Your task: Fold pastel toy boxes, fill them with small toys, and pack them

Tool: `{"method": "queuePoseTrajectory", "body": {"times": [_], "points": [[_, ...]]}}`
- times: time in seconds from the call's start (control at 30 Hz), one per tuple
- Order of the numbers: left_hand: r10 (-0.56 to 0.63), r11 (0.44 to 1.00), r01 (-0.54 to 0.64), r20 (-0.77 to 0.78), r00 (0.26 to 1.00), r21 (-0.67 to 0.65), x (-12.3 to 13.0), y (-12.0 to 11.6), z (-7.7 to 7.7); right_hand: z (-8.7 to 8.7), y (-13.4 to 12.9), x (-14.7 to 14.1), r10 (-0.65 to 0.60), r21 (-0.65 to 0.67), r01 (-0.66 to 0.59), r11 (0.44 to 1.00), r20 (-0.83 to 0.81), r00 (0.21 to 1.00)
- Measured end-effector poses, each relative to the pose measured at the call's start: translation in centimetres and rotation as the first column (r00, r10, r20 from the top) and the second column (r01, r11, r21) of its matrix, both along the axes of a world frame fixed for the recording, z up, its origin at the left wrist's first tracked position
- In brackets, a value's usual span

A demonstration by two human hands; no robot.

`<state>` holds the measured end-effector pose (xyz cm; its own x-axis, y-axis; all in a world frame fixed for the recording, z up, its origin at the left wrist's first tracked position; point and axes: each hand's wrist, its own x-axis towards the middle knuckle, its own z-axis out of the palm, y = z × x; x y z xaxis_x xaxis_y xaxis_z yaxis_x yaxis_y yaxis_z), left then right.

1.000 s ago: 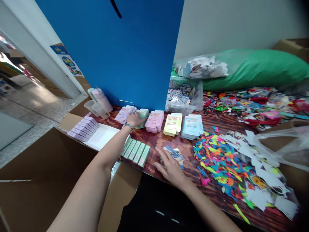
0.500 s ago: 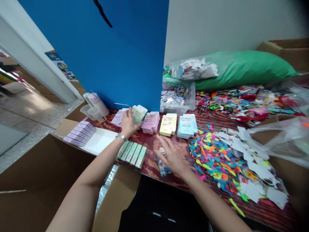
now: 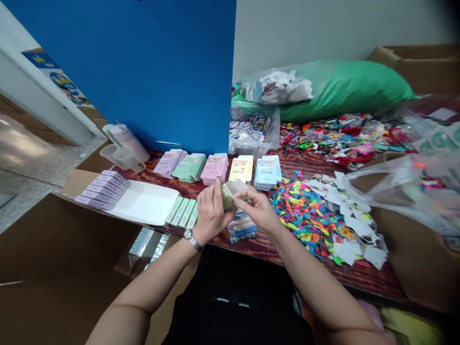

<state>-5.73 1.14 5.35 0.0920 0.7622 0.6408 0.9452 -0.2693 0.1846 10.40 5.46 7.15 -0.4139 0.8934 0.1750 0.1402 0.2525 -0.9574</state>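
Observation:
My left hand (image 3: 210,211) is wrapped round a small green carton (image 3: 227,195) above the middle of the table. The fingers of my right hand (image 3: 257,208) pinch the carton's pale flap at its upper right end. Beyond my hands stand piles of flattened cartons: purple (image 3: 168,162), green (image 3: 189,167), pink (image 3: 214,167), yellow (image 3: 241,167) and blue (image 3: 266,171). Below the held carton lies a blue and white printed stack (image 3: 241,230), partly covered by my hands. Left of my wrist, several finished green boxes (image 3: 182,212) stand in a row.
A white tray (image 3: 143,203) borders purple boxes (image 3: 104,189) on the left, near a pale bottle (image 3: 129,141) and cups. Loose colourful balloons (image 3: 302,211) and white cards (image 3: 345,215) cover the right side. A blue panel (image 3: 161,72) rises behind; an open cardboard box (image 3: 53,258) stands front left.
My left hand has drawn a green carton from the green pile and brought it right and nearer. My right hand, previously empty over the table, now pinches its flap. The view has shifted slightly.

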Motion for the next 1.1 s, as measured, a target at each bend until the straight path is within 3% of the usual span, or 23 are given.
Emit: {"method": "queuePoseTrajectory", "body": {"times": [0.1,0.2,0.27,0.33,0.37,0.47,0.57,0.67,0.8,0.87,0.97,1.1], "points": [[-0.069,0.996,0.075,0.119,0.99,-0.049,1.3,-0.4,-0.3,0.6,-0.6,1.2,0.129,-0.045,-0.128,0.991,0.015,0.992],[-0.116,0.977,0.167,0.327,0.938,-0.133,2.2,-0.7,-0.4,0.4,-1.9,2.1,-0.08,0.204,0.052,0.978,0.131,0.988],[-0.112,0.965,0.205,0.446,0.888,-0.165,2.6,-0.9,-0.3,-0.2,-3.0,2.6,-0.26,0.409,0.171,0.897,0.174,0.95],[-0.135,0.956,0.244,0.491,0.861,-0.165,2.9,-1.1,-0.1,-0.9,-3.8,3.0,-0.315,0.52,0.175,0.836,0.194,0.929],[-0.163,0.951,0.268,0.487,0.858,-0.154,3.0,-1.2,-0.1,-1.1,-4.1,3.2,-0.301,0.535,0.152,0.831,0.202,0.932],[-0.256,0.939,0.326,0.404,0.878,-0.112,3.1,-1.2,-0.1,-1.1,-4.6,3.7,-0.205,0.438,0.102,0.893,0.195,0.959],[-0.281,0.943,0.319,0.283,0.917,-0.098,3.1,-1.2,-0.5,-0.4,-4.4,3.7,-0.207,0.188,0.194,0.963,0.052,0.977],[-0.252,0.953,0.278,0.187,0.949,-0.122,3.2,-1.5,-1.0,0.0,-3.7,3.5,-0.217,-0.054,0.214,0.975,-0.066,0.974],[-0.186,0.969,0.21,0.17,0.968,-0.133,3.5,-2.0,-1.2,0.1,-3.0,3.2,-0.115,-0.182,0.091,0.979,-0.128,0.985],[-0.142,0.973,0.169,0.169,0.975,-0.157,3.7,-2.2,-1.2,0.4,-3.0,3.3,-0.121,-0.136,0.11,0.985,-0.079,0.989],[-0.117,0.967,0.141,0.124,0.985,-0.21,4.0,-2.2,-1.1,0.9,-3.5,3.5,-0.167,0.087,0.16,0.983,0.079,0.983],[-0.074,0.97,0.076,0.016,0.997,-0.23,4.1,-2.2,-0.6,1.0,-4.4,3.5,-0.214,0.367,0.124,0.922,0.214,0.953]]}}
